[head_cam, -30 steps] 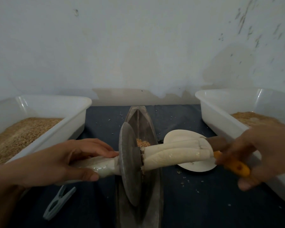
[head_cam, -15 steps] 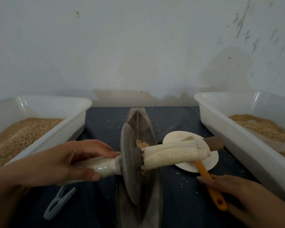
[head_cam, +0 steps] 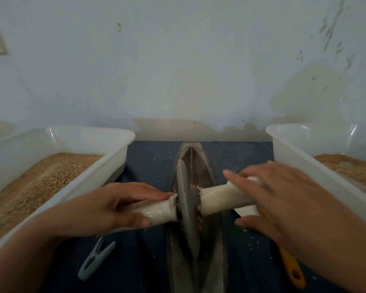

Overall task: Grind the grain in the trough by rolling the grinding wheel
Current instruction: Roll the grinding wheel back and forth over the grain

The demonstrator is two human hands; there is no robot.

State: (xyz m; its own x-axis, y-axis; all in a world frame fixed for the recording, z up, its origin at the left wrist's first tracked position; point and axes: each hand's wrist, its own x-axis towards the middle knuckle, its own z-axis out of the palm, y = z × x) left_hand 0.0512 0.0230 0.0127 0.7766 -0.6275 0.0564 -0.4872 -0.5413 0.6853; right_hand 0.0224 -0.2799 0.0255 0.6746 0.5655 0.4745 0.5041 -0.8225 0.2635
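Grinding wheel stands upright on its edge in the boat-shaped metal trough, mid-frame, on the dark surface. Now left to right as we see it. Far left, a white plastic tub holds light brown grain. Just right of it, near the bottom, a grey clothespin lies on the surface. Above the pin, our left hand grips the left handle, which is wrapped in white cloth; fingers curl over the top and the thumb goes under. The handle runs into the wheel's hub. The wheel leans slightly, with its top toward the left. A small heap of grain shows in the trough just behind the axle, and more bits cling low beside the disc. Right of the wheel, the right handle, also cloth-wrapped, has our right hand over it; the fingers lie draped across the top with the thumb below, blurred, so we can't say how tight the grip is. An orange handle of some tool pokes out under the right wrist; its head is hidden. Loose grains are scattered on the surface near it. Far right, a second white tub holds a coarser tan meal.
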